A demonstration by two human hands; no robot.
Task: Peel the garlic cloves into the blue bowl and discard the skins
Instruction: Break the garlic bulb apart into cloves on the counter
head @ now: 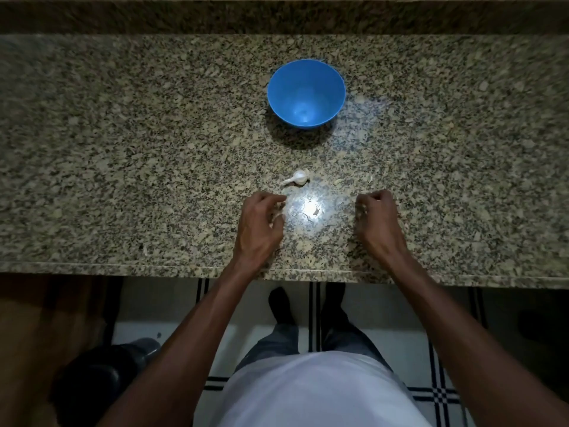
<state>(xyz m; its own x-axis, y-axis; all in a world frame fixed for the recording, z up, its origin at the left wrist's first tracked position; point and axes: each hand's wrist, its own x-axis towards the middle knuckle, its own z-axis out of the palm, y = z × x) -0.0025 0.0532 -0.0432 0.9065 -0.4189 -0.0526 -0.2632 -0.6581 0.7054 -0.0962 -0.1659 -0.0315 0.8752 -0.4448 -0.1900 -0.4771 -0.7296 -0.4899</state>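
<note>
Home kitchen: speckled granite countertop (123,149) with raised backsplash ledge (184,16), blue bowl (306,94), garlic bulb (299,177), white tiled floor (172,306) with dark stripes below

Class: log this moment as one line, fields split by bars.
left hand: pinching skin scraps | right hand: curled, contents unclear | garlic bulb: on counter | blue bowl: looks empty
</note>
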